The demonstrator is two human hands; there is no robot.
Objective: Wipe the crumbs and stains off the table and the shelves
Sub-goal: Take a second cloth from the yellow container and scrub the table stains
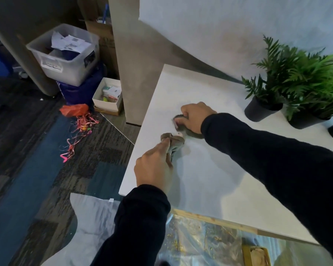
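A white table top (210, 175) fills the right half of the view. My left hand (154, 167) is near the table's left edge, pinching a bunched brown-grey cloth (173, 142) that rests on the surface. Just beyond it, my right hand (195, 116) presses down on a dark grey cloth or pad (192, 132), most of which is hidden under the hand and sleeve. The two cloths lie close together; I cannot tell whether they are one piece. Both arms wear dark sleeves.
Potted green plants in black pots (261, 110) stand along the table's far right against the wall. On the carpet to the left are a clear bin of papers (65, 60), a small white box (108, 96), an orange bag (73, 110) and ribbons. Plastic sheeting with crumbs (196, 240) lies below the front edge.
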